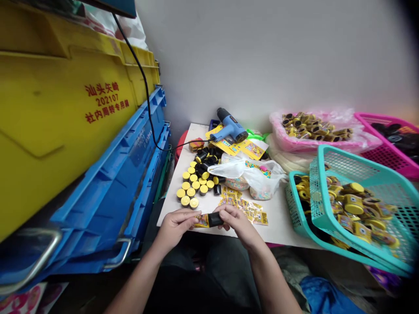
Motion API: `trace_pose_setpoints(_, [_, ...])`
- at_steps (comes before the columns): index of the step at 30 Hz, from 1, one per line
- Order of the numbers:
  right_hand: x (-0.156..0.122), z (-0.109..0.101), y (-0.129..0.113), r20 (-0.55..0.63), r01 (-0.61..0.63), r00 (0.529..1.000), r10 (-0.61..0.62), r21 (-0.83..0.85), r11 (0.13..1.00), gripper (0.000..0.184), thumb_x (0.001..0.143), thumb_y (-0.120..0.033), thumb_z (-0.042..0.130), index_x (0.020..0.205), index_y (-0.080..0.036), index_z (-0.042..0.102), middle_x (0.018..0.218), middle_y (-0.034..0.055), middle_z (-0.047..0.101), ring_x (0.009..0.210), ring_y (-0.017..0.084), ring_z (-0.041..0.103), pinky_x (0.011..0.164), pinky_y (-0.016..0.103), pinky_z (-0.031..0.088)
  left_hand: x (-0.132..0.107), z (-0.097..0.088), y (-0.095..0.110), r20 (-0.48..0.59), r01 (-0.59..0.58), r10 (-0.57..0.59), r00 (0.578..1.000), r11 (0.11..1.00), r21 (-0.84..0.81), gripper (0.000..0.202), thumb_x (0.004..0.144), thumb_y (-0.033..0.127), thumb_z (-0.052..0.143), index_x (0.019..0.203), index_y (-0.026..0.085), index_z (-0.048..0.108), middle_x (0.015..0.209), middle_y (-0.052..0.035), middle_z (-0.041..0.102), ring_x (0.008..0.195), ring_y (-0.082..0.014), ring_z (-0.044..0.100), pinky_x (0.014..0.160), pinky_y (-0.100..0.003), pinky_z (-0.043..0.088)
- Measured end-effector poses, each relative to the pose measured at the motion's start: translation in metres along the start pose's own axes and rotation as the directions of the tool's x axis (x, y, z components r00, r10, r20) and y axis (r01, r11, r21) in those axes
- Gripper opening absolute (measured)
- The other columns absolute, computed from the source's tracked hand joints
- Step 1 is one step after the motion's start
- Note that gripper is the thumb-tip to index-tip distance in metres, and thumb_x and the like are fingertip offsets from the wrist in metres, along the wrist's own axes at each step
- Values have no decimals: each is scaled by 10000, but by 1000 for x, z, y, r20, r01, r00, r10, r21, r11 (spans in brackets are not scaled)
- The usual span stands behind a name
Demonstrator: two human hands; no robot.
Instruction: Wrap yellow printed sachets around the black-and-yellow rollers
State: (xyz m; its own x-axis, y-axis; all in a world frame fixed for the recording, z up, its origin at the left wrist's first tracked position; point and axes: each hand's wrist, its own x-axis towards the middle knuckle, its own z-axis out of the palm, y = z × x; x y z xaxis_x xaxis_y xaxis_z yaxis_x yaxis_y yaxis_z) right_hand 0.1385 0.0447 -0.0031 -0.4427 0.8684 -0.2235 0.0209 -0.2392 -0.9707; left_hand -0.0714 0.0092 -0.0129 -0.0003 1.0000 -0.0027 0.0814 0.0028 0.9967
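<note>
Forearms point(271, 270) lead to hands point(237, 222) pinching a yellow wrapper point(202, 221) and black cylinder point(215, 219), a yellow crate point(65, 104) at left reading "202107".

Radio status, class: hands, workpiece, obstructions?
Left-hand grip on yellow printed sleeve. Right-hand grip on black cylinder. Sleeve at cylinder's left end. Yellow-topped cylinders beyond, not blocking.
</note>
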Motion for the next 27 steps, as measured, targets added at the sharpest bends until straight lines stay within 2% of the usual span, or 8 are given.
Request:
trace_pose_setpoints(4, [-1,-1,5,3,-48,999,49,-71,996,351,785,-514,586,777,-164,612,545,-25,545,471,90,408,478,226,274,0,-1,-1,61,-22,19,998,998,51,168,719,262,683,864,241,765,885,-71,753,823,-219,678,777,-321,542])
trace_pose_setpoints(9, [-5,6,12,-166,77,981,-103,-157,985,307,753,-457,648,900,-190,611,654,-21,529,608,126,475,567,248,350,2,5,5,90,110,-110,990,994,1,244,709,273,686,940,227,748,909,-64,751,797,-223,686,710,-323,564])
trace_pose_setpoints(13, [-6,17,20,-225,91,964,-144,-231,969,334,737,-459,667,946,-205,608,658,-26,503,584,123,436,573,261,350,3,8,7,90,157,-149,985,984,-84,256,653,253,741,904,203,755,963,-66,745,891,-240,678,791,-340,553])
trace_pose_setpoints(16, [-7,24,27,-161,118,978,-135,-114,987,417,717,-558,648,941,-208,611,651,-23,500,590,129,442,581,266,362,2,9,6,149,197,-174,973,968,-156,277,629,236,765,899,180,744,943,-70,747,884,-233,680,823,-347,542])
trace_pose_setpoints(18, [-6,29,33,-115,105,988,-99,47,993,508,761,-657,521,969,-204,618,677,-4,521,610,139,466,566,263,368,0,11,5,197,195,-158,968,962,-189,246,653,227,750,892,174,727,939,-66,739,882,-220,676,799,-328,545])
trace_pose_setpoints(22, [-4,43,46,-100,29,995,12,402,915,520,833,-628,436,1123,-220,578,875,44,601,710,158,543,593,264,414,-2,20,2,207,142,-95,974,964,-225,218,682,201,717,896,168,692,929,-51,718,877,-196,663,790,-305,531])
trace_pose_setpoints(25, [-3,54,51,-61,30,998,2,523,852,561,841,-641,402,1176,-217,550,1017,85,623,853,204,588,729,336,469,-2,27,3,178,143,-105,978,965,-219,208,655,192,728,856,156,686,918,-54,718,855,-194,662,799,-312,522])
trace_pose_setpoints(27, [-4,57,51,-89,83,995,-45,489,868,597,854,-657,342,1212,-217,529,1140,97,596,1021,232,565,871,385,445,-2,29,5,165,132,-102,981,975,-177,200,648,184,726,842,153,689,929,-62,720,880,-201,655,829,-320,509])
